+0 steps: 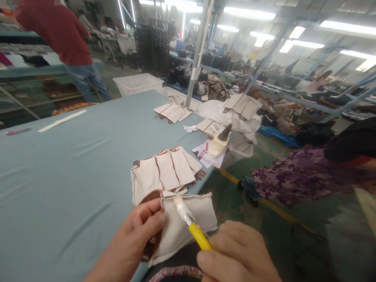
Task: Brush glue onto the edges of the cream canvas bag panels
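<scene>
My left hand [141, 231] pinches the brown-edged side of a cream fabric piece [185, 223], thumb on top and fingers behind. My right hand [235, 254] is closed around the yellow handle of a brush [199, 237]. The brush's pale, white-coated bristles touch the seam along the piece's upper edge. Just beyond lies a stack of similar cream pieces [167, 168] with brown trim, on the blue-green table cover.
A cream bottle [219, 145] with a dark nozzle stands on papers at the table's right edge. More cream pieces [173, 111] lie farther back. A white strip [61, 120] is at the left. People stand left [67, 43] and right [299, 172].
</scene>
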Motion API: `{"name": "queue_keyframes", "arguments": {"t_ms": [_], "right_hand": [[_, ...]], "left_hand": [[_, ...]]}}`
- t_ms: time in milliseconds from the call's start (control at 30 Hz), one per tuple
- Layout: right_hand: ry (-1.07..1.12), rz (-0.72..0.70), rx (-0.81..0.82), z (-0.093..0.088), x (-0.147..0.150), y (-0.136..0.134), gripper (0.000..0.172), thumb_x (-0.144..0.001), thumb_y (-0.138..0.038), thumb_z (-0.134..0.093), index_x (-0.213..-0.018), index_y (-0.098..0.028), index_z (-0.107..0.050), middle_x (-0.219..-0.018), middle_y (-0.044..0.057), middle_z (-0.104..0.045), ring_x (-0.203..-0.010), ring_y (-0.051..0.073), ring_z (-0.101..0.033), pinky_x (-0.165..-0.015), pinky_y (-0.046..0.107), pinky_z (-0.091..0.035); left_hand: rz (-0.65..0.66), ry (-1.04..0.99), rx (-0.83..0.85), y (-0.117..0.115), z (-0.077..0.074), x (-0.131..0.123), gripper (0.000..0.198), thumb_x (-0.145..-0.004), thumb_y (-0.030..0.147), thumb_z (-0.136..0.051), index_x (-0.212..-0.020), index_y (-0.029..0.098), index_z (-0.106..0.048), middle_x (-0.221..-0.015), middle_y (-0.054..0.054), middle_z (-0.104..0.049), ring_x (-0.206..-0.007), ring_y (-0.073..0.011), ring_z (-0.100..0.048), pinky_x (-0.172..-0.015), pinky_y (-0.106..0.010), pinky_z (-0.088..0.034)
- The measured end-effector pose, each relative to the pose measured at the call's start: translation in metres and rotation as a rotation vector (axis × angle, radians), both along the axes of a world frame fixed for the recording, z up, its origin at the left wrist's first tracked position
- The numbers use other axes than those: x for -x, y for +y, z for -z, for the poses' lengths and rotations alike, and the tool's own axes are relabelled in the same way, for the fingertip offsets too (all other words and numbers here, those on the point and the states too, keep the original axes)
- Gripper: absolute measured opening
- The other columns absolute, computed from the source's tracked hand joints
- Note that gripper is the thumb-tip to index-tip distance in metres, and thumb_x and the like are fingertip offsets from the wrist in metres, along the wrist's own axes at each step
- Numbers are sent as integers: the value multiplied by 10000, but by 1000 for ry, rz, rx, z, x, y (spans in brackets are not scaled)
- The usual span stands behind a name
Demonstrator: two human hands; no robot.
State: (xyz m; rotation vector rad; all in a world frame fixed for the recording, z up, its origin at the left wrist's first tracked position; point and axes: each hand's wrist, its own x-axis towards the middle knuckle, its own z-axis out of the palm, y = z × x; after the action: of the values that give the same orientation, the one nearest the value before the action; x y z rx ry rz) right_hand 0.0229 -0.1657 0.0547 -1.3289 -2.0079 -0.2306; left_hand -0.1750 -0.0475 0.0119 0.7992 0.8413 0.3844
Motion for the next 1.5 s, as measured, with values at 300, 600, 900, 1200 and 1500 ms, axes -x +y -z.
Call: {"name": "queue_keyframes", "arguments": {"t_ms": [300, 600, 900, 1200, 1500], "right_hand": [[248, 76, -197, 13, 59, 20, 268, -1194, -328, -421, -975, -254, -556, -573, -85, -626, -436, 94, -545, -510, 271, -452], [1008, 232, -92, 24, 46, 4, 279, -1147, -320, -522, -911, -243, -650, -501, -92, -501, -317, 81, -418, -339, 183, -308], [1226, 272, 242, 31, 62, -2, 401, -1118, -480, -591, -848, -198, -682, -469, -95, -453, -351, 59, -358, -378, 167, -250], [1316, 323, 196, 34, 44, 2, 436, -1090, -531, -629, -807, -201, -660, -486, -100, -425, -377, 52, -314, -388, 159, -231], [1350, 312, 299, 41, 22, 12, 459, -1073, -568, -631, -787, -209, -624, -472, -126, -319, -372, 56, -228, -361, 169, -157]], "left_hand": [[-7, 8, -319, -10, 1, -1, 421, -750, 544, -971, -836, 178, -782, -690, 29, -570, -608, -110, -386, -517, -192, -389], [54, 133, -918, -17, 25, 22, 289, -1077, 287, -584, -844, 196, -727, -808, -23, -692, -747, -174, -638, -702, -234, -505], [-25, 194, -1537, -22, 47, 30, 310, -981, -43, -487, -863, 238, -541, -728, 41, -562, -697, -141, -557, -677, -218, -452], [21, 217, -1644, -22, 58, 26, 346, -968, -90, -474, -917, 252, -494, -748, 17, -565, -688, -173, -525, -661, -286, -402], [68, 245, -1707, -20, 62, 27, 333, -970, -85, -497, -915, 243, -516, -747, 4, -601, -681, -177, -539, -683, -300, -415]]}}
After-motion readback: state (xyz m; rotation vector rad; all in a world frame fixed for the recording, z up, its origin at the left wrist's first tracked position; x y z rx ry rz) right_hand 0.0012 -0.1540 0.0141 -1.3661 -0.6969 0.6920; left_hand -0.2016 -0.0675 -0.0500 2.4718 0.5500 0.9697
